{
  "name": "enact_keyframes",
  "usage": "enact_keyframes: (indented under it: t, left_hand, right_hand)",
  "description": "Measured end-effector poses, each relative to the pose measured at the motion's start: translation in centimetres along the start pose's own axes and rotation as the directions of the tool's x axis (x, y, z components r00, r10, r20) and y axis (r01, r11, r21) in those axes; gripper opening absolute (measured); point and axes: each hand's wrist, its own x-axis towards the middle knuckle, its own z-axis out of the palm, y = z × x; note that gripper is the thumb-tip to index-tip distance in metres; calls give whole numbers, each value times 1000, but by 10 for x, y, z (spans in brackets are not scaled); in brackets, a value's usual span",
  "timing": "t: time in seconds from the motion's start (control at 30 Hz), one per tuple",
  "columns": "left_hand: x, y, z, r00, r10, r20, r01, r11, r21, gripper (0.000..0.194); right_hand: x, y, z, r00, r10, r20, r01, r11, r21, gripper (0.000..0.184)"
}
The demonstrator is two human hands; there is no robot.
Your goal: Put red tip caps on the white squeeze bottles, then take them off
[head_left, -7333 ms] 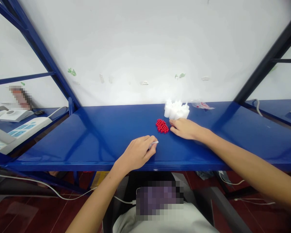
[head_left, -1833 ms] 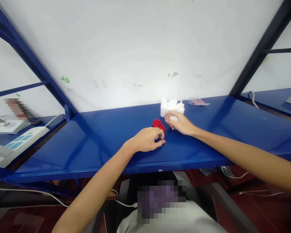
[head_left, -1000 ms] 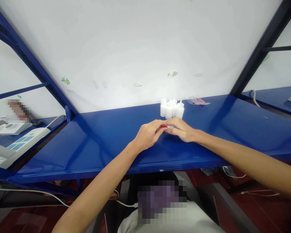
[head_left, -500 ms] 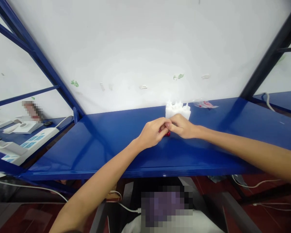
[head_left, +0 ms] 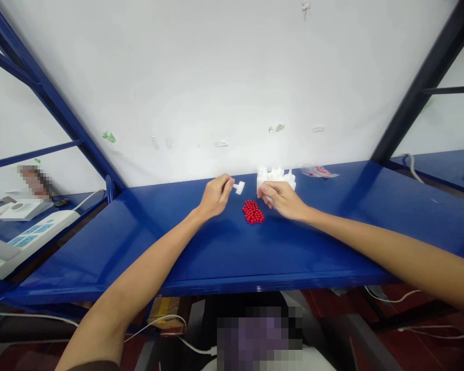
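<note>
My left hand [head_left: 216, 197] is closed over the blue table. Its thumb and fingers pinch the narrow end of a small white T-shaped plastic piece [head_left: 239, 187], whose wide end points right. Between my hands lies a flat cluster of small red beads [head_left: 252, 212]. My right hand [head_left: 281, 199] sits just right of the beads, fingers curled together in a pinch. Whether anything is in them cannot be made out. Directly behind it stands a bunch of white pieces with pointed tops [head_left: 276, 175], partly covered by the hand.
A crumpled clear bag with red print [head_left: 320, 171] lies at the table's back right. The blue table [head_left: 201, 252] meets a white wall behind. A power strip [head_left: 34, 239] and white boxes are at the left, beyond a blue metal frame [head_left: 62, 105].
My hands were together over the red beads and have parted. The left moved left, showing the white T-shaped piece, and the beads are now uncovered. The view has shifted slightly.
</note>
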Motion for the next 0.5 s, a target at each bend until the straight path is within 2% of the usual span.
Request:
enact_keyframes:
  t: [0.13,0.23,0.3,0.4,0.43,0.5]
  left_hand:
    - [-4,-28,-6,983,17,182,-33,996,83,38]
    - [-7,-34,-7,973,-10,231,-18,993,120,35]
    - [-8,-30,-7,980,-50,195,20,988,151,31]
    - [-9,-11,-11,992,-77,100,58,983,176,27]
    - [-10,-3,-12,993,-59,101,43,986,160,26]
    - [-13,14,-14,976,47,213,-64,995,76,27]
  right_hand:
    - [-4,3,-7,990,-62,-125,46,991,-127,34]
    - [-7,6,-12,988,-105,-112,92,989,-118,30]
    - [-7,7,-12,995,-79,-56,74,993,-86,36]
    - [-7,7,-9,1000,-26,12,27,992,-122,43]
    - [-7,7,-8,1000,-18,26,22,989,-144,42]
    - [-7,8,-6,999,1,46,7,984,-176,39]
